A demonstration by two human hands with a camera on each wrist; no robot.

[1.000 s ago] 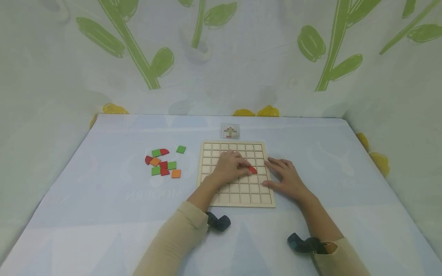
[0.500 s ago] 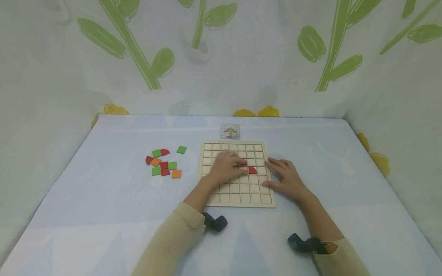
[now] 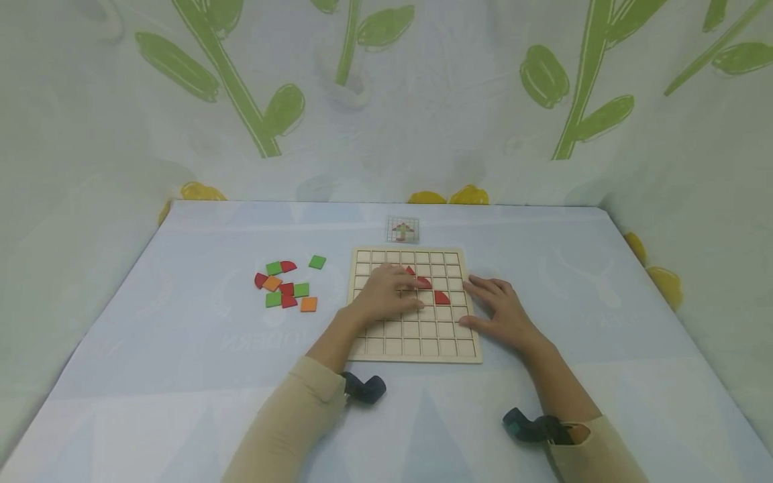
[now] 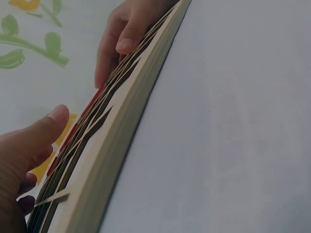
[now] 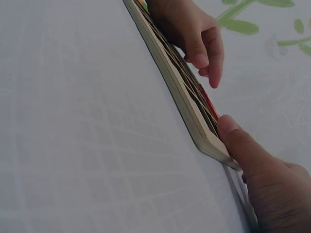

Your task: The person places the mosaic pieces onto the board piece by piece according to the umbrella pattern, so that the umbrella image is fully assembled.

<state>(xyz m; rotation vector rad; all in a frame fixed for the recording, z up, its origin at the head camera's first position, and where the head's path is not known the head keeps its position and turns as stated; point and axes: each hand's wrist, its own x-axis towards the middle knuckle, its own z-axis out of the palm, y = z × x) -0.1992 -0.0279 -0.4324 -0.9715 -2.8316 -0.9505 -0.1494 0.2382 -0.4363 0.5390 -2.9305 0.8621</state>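
A wooden grid board [image 3: 419, 359] lies on the table. Three red pieces show in its cells: a quarter-circle [image 3: 442, 298] toward the right, a rounded piece [image 3: 425, 283] up and left of it, and a pointed piece [image 3: 410, 271] partly behind the left fingers. Over the board's middle, my left hand [image 3: 386, 293] has thumb and fingers apart, with nothing visible between them. My right hand [image 3: 502, 314] rests at the board's right edge, thumb on the rim, fingers extended along the side. In the right wrist view its thumb [image 5: 243, 145] touches the board's corner; its other fingers are mostly hidden.
Left of the board lie several loose tiles: green squares [image 3: 317, 262], orange squares [image 3: 308, 304] and red pieces [image 3: 288, 301]. A small pattern card [image 3: 402, 229] lies behind the board. A patterned curtain [image 3: 423, 134] hangs beyond the table [image 3: 181, 322].
My left hand has drawn back to the left, away from the red quarter-circle, and its fingers have spread. Two more red pieces on the board have come into view. My right hand stays put.
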